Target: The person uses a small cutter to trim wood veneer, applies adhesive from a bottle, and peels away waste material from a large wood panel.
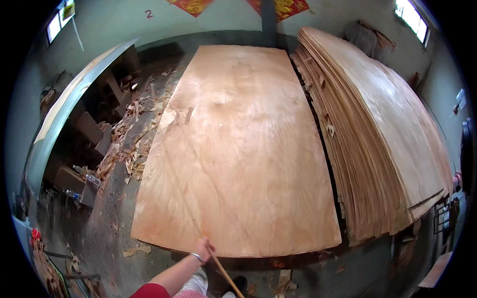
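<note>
My left hand [203, 248], below a silver bangle and a red sleeve, is closed around a thin wooden stick [226, 276]. The stick runs from the lower edge up and leftward over a large wood veneer sheet [248, 164], where its far part looks faint and blurred. My hand is at the sheet's near edge. The sheet lies flat, with pale wavy grain. A small torn veneer scrap [169, 118] and a darker patch [185, 116] show at its left edge. My right hand is out of view.
A tall stack of veneer sheets [367, 149] stands close on the right, across a narrow dark gap. Left, veneer scraps [131, 129] litter the floor beside a long bench [74, 94]. Plastic bottles [93, 179] lie near it. A dark post [269, 22] rises behind.
</note>
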